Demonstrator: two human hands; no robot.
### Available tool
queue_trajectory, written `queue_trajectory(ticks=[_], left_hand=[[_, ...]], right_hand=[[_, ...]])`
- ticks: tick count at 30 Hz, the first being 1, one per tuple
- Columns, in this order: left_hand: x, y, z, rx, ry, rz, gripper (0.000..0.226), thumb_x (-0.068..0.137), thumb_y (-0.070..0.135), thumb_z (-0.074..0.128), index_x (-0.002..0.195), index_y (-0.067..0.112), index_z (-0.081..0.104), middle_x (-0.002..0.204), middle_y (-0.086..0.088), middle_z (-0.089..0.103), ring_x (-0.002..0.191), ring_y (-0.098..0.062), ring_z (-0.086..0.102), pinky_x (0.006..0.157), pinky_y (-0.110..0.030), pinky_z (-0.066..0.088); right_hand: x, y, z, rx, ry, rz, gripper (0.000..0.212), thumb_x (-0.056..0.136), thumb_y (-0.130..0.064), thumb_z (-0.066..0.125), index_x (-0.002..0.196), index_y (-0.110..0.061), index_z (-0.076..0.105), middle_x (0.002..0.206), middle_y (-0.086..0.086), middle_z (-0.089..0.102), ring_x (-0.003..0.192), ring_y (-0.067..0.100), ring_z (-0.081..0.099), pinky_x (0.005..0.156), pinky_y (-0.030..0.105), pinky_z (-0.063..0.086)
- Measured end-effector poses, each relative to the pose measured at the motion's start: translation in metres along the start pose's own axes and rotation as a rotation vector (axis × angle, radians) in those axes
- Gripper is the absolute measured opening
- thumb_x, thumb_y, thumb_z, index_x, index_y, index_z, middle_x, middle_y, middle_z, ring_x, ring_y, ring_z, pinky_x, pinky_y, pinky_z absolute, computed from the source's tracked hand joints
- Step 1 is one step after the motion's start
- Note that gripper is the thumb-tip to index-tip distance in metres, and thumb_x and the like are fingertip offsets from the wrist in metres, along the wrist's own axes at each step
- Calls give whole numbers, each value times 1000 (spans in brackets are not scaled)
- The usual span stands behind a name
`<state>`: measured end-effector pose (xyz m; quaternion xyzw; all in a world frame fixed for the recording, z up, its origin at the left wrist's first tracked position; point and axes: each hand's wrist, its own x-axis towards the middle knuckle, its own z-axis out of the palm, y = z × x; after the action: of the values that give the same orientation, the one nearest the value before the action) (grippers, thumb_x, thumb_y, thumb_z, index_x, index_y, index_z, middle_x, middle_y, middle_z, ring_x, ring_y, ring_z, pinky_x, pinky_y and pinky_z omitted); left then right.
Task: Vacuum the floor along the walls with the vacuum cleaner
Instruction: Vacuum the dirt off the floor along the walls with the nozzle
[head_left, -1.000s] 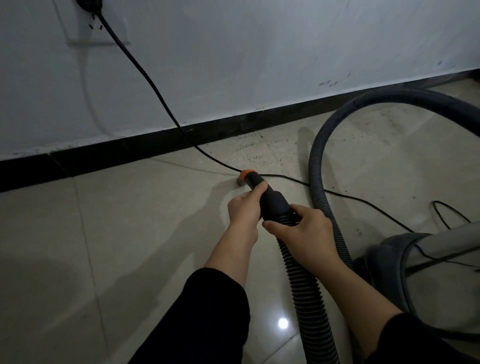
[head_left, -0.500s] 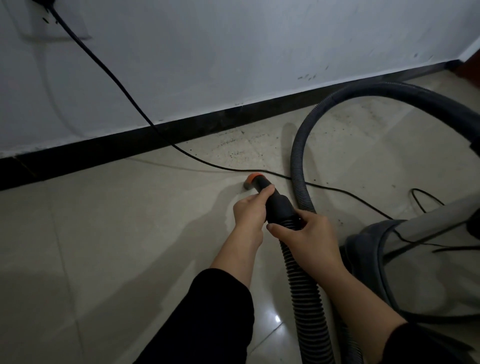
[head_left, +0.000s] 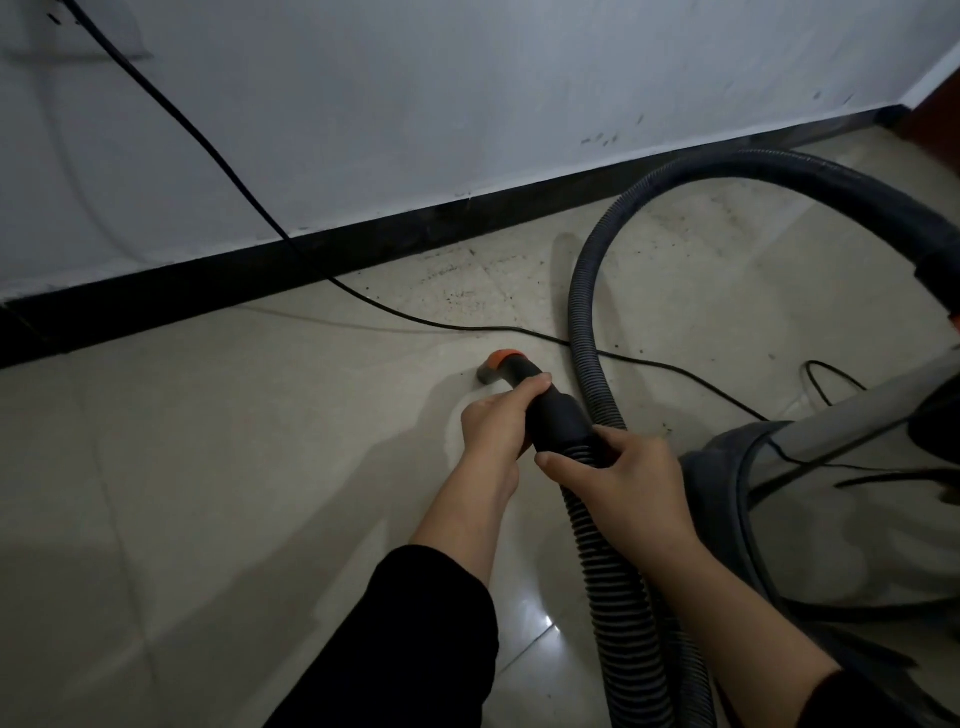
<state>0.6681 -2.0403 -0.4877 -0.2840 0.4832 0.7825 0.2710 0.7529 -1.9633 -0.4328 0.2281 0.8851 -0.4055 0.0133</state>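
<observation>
Left hand grasps nozzle, right hand grasps hose. Risk: cord near nozzle's 12 o'clock can get sucked in w/ fwd push.

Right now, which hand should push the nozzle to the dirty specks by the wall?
Left, probably. The left hand grips the nozzle just behind its orange tip; the right hand holds the hose farther back.
</observation>
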Motion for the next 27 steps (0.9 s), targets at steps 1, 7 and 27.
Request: queue_trajectory(ticks=[1,7,27], left_hand=[[-1,0,-3,-4,-2,3,18,77,22,81,80,12,67,85,-6,70,83,-18,67,81,-33,57],[1,10,-21,-44,17,28,18,77,21,80,87,11,69,84,-6,71,77,-15,67,72,-27,56],[8,13,-45,-82,98,69,20,75,23,79,86,10,68,83,-5,69,80,-19,66,72,-32,55]], right_hand=[[-1,-1,1,1,-6,-6,20,72,-34,81,76,-36,62,67,4,69,63,19,67,61,43,59],[1,-10,12,-4,-49,-24,17,71,-36,81,74,-35,64,68,5,69,64,23,67,60,47,57],[-7,-27,29,-57,-98,-51,21,72,-34,80,85,-23,68,68,4,67,62,18,63,55,32,53]])
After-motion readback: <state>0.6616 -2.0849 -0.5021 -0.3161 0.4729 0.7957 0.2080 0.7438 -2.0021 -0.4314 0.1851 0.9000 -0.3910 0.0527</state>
